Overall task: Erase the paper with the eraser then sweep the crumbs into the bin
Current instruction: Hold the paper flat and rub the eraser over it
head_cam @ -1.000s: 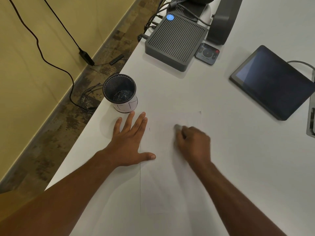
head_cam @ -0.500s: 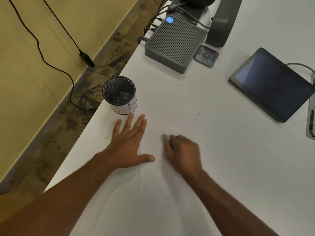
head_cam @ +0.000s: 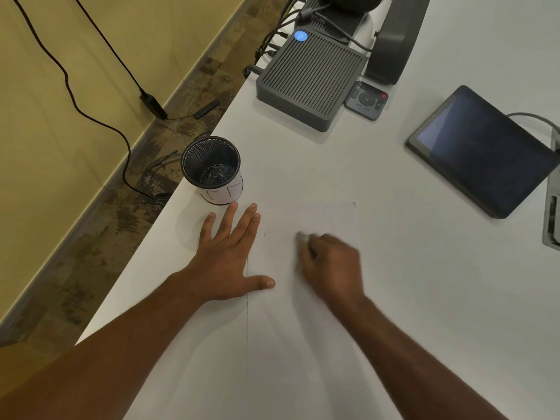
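A white sheet of paper (head_cam: 327,219) lies on the white table (head_cam: 424,283), hard to tell apart from it. My left hand (head_cam: 227,256) rests flat with fingers spread on the sheet's left edge. My right hand (head_cam: 331,265) is closed around a small pale eraser (head_cam: 301,237), whose tip presses on the middle of the paper and looks blurred. A small black mesh bin (head_cam: 212,169) with a paper label stands near the table's left edge, just beyond my left fingertips. No crumbs are clear enough to see.
A grey ribbed box (head_cam: 309,83) and a small remote (head_cam: 366,100) sit at the back. A dark tablet (head_cam: 481,150) lies to the right with a grey device (head_cam: 553,201) at the frame edge. Cables run over the floor (head_cam: 91,237) to the left.
My right hand with the eraser slid left and toward me across the paper, then a little right again. My left hand has stayed flat in place.
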Demonstrator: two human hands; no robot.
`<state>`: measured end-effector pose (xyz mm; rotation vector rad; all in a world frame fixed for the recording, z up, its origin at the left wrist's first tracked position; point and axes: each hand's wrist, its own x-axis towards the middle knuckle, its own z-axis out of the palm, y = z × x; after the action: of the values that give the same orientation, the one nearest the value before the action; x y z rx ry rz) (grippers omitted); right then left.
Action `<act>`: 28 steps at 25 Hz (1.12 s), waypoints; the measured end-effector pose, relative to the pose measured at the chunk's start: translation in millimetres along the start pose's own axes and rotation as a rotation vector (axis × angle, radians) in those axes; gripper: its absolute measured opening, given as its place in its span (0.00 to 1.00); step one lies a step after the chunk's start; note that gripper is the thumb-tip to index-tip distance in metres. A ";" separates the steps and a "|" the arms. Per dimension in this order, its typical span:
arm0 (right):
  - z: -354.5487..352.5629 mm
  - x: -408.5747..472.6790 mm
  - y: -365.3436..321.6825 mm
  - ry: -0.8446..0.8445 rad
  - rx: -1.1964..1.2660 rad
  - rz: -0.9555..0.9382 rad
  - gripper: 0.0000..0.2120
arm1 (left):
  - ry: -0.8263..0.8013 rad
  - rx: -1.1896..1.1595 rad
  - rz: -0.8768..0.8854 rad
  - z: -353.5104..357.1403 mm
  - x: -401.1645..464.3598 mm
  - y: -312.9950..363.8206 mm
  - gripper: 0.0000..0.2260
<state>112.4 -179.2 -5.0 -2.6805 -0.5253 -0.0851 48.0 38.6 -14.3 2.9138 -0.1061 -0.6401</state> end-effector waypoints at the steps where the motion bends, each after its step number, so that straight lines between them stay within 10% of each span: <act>1: 1.6 -3.9 -3.6 -0.017 0.008 -0.053 0.20 | 0.003 0.000 0.002 -0.1 -0.1 0.4 0.54; 24: 2.9 0.7 -25.5 -0.125 -0.094 -0.085 0.18 | -0.001 0.005 0.002 0.1 0.0 0.3 0.54; 28: -12.0 28.9 2.3 -0.055 -0.164 0.181 0.20 | 0.001 0.001 0.002 0.9 0.8 0.3 0.54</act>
<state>140.3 -175.9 9.1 -2.8846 -0.3007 -0.0029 48.3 38.2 -15.4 2.9142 -0.1093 -0.6381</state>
